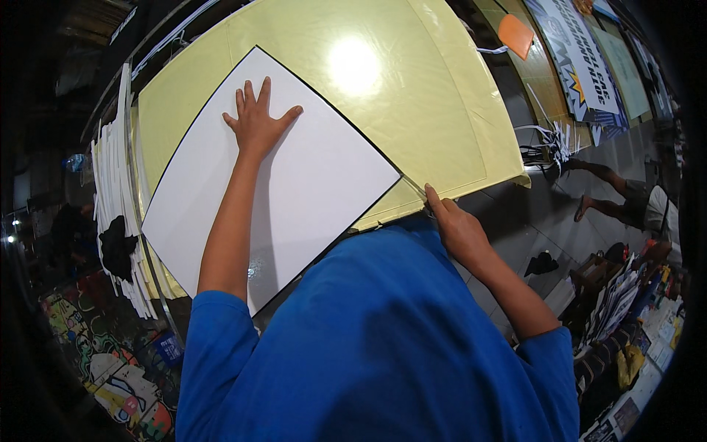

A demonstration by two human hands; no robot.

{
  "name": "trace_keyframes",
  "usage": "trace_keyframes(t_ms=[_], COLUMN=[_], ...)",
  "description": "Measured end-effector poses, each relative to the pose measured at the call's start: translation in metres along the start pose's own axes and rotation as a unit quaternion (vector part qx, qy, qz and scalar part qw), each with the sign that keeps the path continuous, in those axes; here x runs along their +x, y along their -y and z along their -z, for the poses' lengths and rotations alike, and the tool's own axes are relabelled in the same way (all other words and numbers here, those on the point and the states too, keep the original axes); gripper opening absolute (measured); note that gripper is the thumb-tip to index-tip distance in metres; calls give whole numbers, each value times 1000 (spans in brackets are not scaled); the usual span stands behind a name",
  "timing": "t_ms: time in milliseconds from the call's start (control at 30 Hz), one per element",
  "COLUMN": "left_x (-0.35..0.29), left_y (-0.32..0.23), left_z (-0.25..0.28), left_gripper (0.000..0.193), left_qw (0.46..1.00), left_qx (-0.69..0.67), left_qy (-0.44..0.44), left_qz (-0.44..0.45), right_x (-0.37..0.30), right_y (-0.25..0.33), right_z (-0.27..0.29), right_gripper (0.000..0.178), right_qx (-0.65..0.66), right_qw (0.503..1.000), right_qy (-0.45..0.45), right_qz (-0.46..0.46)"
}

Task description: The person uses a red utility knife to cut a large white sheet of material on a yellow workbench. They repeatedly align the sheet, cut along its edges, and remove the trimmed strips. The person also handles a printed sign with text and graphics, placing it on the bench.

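A large white board (324,173) with thin black edging lies turned cornerwise on the yellow-covered table (434,81). My left hand (258,121) rests flat on its upper part, fingers spread, holding nothing. At the table's near edge, just right of the board's right corner, my right hand (456,221) is closed with the index finger stretched along the top. A thin dark strip (414,183) runs from that corner to its fingertips, in line with the black edging. The board's lower corner reaches past the table edge beside my blue shirt.
Long white strips (114,199) hang along the table's left side, with a black cloth (118,247) over them. An orange chair back (515,37) and printed signboards (574,59) stand at the upper right. Another person's legs (618,195) show at the right, above the tiled floor.
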State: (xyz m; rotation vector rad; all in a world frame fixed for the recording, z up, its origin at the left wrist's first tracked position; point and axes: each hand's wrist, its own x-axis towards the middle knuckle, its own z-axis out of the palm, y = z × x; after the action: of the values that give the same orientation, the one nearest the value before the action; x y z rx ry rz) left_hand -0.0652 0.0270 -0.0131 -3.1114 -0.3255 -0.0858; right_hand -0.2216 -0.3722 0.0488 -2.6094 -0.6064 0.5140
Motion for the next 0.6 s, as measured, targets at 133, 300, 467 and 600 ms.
trace_keyframes(t_ms=[133, 300, 467, 600], left_x=[1, 0, -1, -2], left_y=[1, 0, 0, 0], left_z=[-1, 0, 1, 2], left_gripper=[105, 105, 105, 104], left_qw=[1000, 1000, 1000, 1000], left_qx=[-3, -2, -9, -13], left_qy=[-3, -3, 2, -3], left_qz=[-2, 0, 1, -4], right_x=[-3, -7, -4, 6], right_y=[-1, -3, -9, -8], right_z=[2, 5, -2, -1], right_gripper=[64, 64, 71, 72], right_qx=[3, 9, 46, 60], right_qw=[1000, 1000, 999, 998], right_qy=[10, 6, -4, -5], right_qz=[-8, -16, -16, -10])
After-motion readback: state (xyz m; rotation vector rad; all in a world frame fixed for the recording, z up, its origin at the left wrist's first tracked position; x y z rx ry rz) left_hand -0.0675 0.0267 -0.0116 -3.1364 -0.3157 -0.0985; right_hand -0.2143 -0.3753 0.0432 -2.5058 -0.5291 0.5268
